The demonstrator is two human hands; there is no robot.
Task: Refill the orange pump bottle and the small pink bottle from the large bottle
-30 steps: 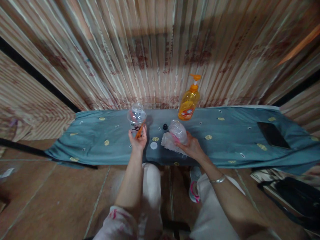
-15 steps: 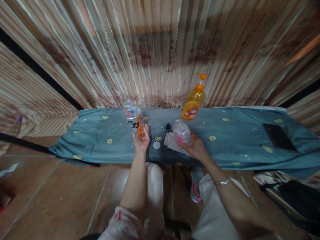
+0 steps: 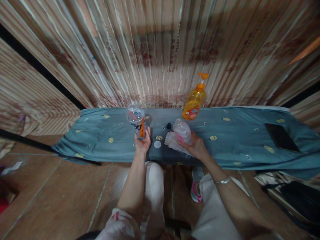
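My left hand is closed around the lower part of a clear plastic bottle with an orange and dark label, tilted slightly to the left. A second clear rounded bottle, with some pink at its side, is gripped by my right hand. Under that bottle lies a whitish frayed cloth. Between my hands a white round cap and a small black cap rest on the cloth-covered table. Parts of both bottles are hidden by my fingers.
A pump bottle of yellow-orange liquid stands at the back of the table. At the right lies a black phone. The blue-green tablecloth reaches a curtain behind. A dark bag is on the floor to the right.
The bottle in my left hand has tipped a little and shifted slightly right and down. My right hand and its bottle look nearly unchanged; the view has moved slightly.
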